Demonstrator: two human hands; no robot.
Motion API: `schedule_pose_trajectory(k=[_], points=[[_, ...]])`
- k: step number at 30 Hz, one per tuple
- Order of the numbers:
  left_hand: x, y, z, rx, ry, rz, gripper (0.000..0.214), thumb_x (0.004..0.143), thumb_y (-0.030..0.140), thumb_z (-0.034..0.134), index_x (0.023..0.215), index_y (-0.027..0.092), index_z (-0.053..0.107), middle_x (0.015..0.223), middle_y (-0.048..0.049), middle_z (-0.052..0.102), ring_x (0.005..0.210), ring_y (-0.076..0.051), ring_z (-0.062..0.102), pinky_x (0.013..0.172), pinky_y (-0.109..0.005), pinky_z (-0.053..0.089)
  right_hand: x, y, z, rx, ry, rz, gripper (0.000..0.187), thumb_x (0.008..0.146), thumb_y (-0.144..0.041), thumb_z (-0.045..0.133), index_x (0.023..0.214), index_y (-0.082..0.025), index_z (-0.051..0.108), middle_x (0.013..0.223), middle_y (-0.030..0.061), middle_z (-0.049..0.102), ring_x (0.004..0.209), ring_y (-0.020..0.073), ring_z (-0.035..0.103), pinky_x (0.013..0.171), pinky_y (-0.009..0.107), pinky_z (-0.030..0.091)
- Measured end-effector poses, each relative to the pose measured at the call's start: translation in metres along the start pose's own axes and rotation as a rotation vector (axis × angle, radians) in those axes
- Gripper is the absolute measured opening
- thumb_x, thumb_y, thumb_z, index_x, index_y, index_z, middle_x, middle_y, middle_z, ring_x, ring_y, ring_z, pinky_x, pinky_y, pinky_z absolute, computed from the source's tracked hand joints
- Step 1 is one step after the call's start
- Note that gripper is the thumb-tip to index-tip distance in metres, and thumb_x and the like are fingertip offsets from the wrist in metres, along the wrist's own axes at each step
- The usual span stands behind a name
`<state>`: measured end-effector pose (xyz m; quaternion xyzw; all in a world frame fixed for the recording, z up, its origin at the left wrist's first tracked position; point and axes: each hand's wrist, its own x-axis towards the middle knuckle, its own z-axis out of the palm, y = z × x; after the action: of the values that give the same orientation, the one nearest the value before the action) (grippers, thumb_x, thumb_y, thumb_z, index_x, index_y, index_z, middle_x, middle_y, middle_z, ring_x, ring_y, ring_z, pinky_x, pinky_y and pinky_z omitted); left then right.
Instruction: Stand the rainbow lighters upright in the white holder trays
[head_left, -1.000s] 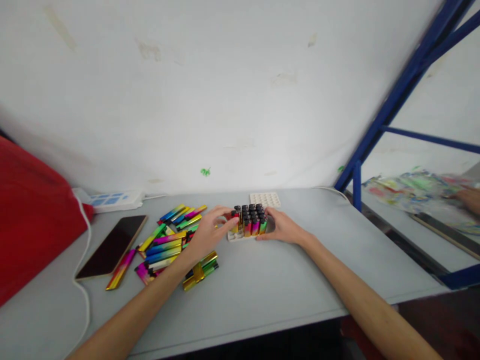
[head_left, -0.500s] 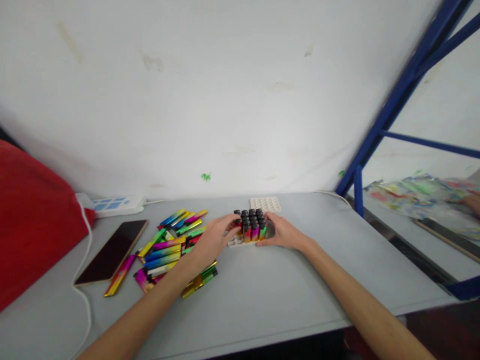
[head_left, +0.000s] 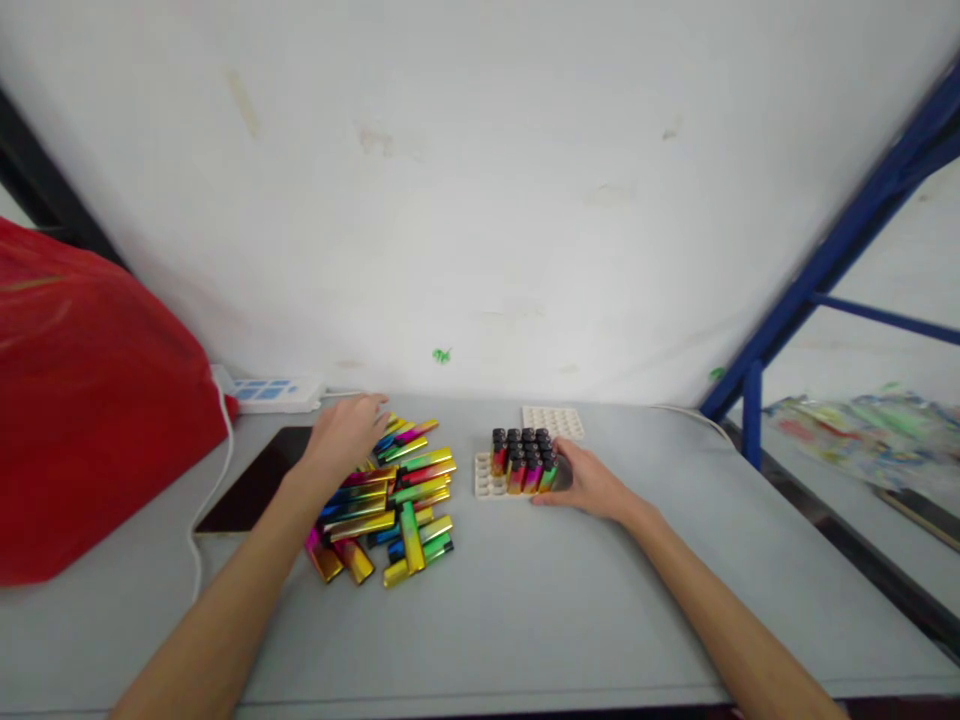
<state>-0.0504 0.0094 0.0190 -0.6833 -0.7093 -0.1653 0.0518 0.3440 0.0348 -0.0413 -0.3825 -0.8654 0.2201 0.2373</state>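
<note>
My left hand [head_left: 346, 437] hovers at the far left side of a loose pile of shiny, multicoloured lighters [head_left: 412, 536], fingers stretched out and no object visible in them. My right hand [head_left: 589, 482] curves round the right side of a white tray with round holes [head_left: 487, 486], thumb near its front edge and fingers behind. Several lighters with black tops [head_left: 533, 476] stand upright in rows in that tray. On its left, the tray's holes show bare. Part of the pile is hidden behind my left forearm.
Behind the loaded tray lies a second white holed tray [head_left: 553, 421]. A dark phone [head_left: 259, 485] lies left of the pile, near a white power strip [head_left: 277, 396] with a cable. A red bag [head_left: 97, 400] bulges at left; a blue metal frame [head_left: 795, 320] stands right.
My left hand has left the tray and moved left to the lighter pile. A red lighter now stands at the tray's left. My right hand stays on the tray; the view has shifted.
</note>
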Motion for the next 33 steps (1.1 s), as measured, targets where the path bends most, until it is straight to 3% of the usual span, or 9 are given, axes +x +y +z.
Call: schedule_pose_trajectory(k=[2, 5, 11, 14, 18, 21, 25, 29, 33], points=[[0.001, -0.017, 0.003, 0.009, -0.080, -0.054, 0.022, 0.091, 0.032, 0.058, 0.096, 0.016, 0.072, 0.102, -0.0215, 0.073, 0.101, -0.040, 0.067, 0.089, -0.056, 0.049, 0.000, 0.000, 0.000, -0.007, -0.005, 0.014, 0.069, 0.070, -0.063, 0.082, 0.114, -0.017, 0.056, 0.116, 0.0112, 0.064, 0.101, 0.0289, 0.060, 0.088, 0.040, 0.050], [-0.001, -0.025, 0.005, -0.009, -0.184, -0.097, 0.020, 0.086, 0.034, 0.066, 0.077, 0.017, 0.070, 0.086, -0.0192, 0.072, 0.088, -0.039, 0.068, 0.079, -0.054, 0.051, -0.001, -0.001, -0.001, -0.017, 0.001, 0.028, 0.070, 0.070, -0.063, 0.082, 0.116, -0.017, 0.056, 0.118, 0.0120, 0.064, 0.104, 0.0302, 0.060, 0.089, 0.041, 0.050], [-0.006, -0.009, -0.011, -0.166, 0.062, -0.102, 0.015, 0.083, 0.032, 0.066, 0.093, 0.022, 0.070, 0.092, -0.0119, 0.074, 0.091, -0.031, 0.067, 0.076, -0.038, 0.050, -0.001, -0.005, -0.003, 0.013, -0.005, 0.010, 0.068, 0.072, -0.062, 0.082, 0.115, -0.016, 0.055, 0.116, 0.0106, 0.064, 0.103, 0.0282, 0.060, 0.089, 0.039, 0.050], [-0.009, 0.004, -0.024, -0.472, 0.108, -0.081, 0.023, 0.083, 0.038, 0.068, 0.100, 0.023, 0.068, 0.073, -0.0040, 0.071, 0.070, -0.022, 0.064, 0.065, -0.029, 0.046, -0.001, -0.005, -0.003, 0.016, -0.013, 0.023, 0.066, 0.071, -0.062, 0.082, 0.111, -0.016, 0.055, 0.112, 0.0097, 0.065, 0.100, 0.0274, 0.060, 0.087, 0.038, 0.049], [-0.014, 0.029, -0.031, -1.050, 0.074, -0.067, 0.031, 0.078, 0.041, 0.075, 0.098, 0.018, 0.070, 0.059, 0.0018, 0.061, 0.056, -0.015, 0.056, 0.058, -0.026, 0.043, -0.001, -0.004, -0.002, 0.005, -0.006, 0.041, 0.068, 0.070, -0.062, 0.083, 0.112, -0.017, 0.055, 0.113, 0.0098, 0.064, 0.098, 0.0273, 0.060, 0.086, 0.038, 0.049], [-0.018, 0.053, -0.022, -1.466, -0.016, -0.113, 0.027, 0.077, 0.038, 0.079, 0.088, 0.016, 0.069, 0.060, 0.0027, 0.057, 0.057, -0.013, 0.055, 0.060, -0.025, 0.047, -0.001, -0.004, -0.002, 0.002, 0.002, 0.049, 0.068, 0.068, -0.062, 0.083, 0.111, -0.017, 0.056, 0.108, 0.0090, 0.065, 0.093, 0.0263, 0.060, 0.083, 0.038, 0.049], [-0.029, 0.087, -0.007, -1.804, -0.238, -0.198, 0.027, 0.084, 0.039, 0.074, 0.083, 0.014, 0.063, 0.085, -0.0065, 0.067, 0.080, -0.018, 0.065, 0.074, -0.031, 0.055, -0.001, -0.005, -0.003, 0.009, 0.007, 0.038, 0.070, 0.068, -0.060, 0.084, 0.116, -0.017, 0.056, 0.110, 0.0091, 0.065, 0.095, 0.0263, 0.060, 0.085, 0.038, 0.049], [-0.043, 0.112, -0.001, -1.880, -0.466, -0.183, 0.023, 0.088, 0.037, 0.069, 0.094, 0.018, 0.059, 0.076, -0.0024, 0.061, 0.065, -0.015, 0.060, 0.061, -0.028, 0.052, -0.001, -0.005, -0.003, 0.016, -0.010, 0.028, 0.070, 0.071, -0.060, 0.083, 0.120, -0.018, 0.055, 0.111, 0.0089, 0.065, 0.097, 0.0265, 0.060, 0.089, 0.039, 0.049], [-0.051, 0.121, 0.000, -1.845, -0.641, -0.238, 0.026, 0.091, 0.045, 0.059, 0.092, 0.020, 0.055, 0.062, 0.0059, 0.039, 0.044, -0.007, 0.034, 0.042, -0.017, 0.029, -0.001, -0.004, -0.003, 0.008, -0.014, 0.021, 0.070, 0.071, -0.060, 0.083, 0.120, -0.018, 0.055, 0.113, 0.0090, 0.064, 0.098, 0.0263, 0.060, 0.088, 0.039, 0.049]])
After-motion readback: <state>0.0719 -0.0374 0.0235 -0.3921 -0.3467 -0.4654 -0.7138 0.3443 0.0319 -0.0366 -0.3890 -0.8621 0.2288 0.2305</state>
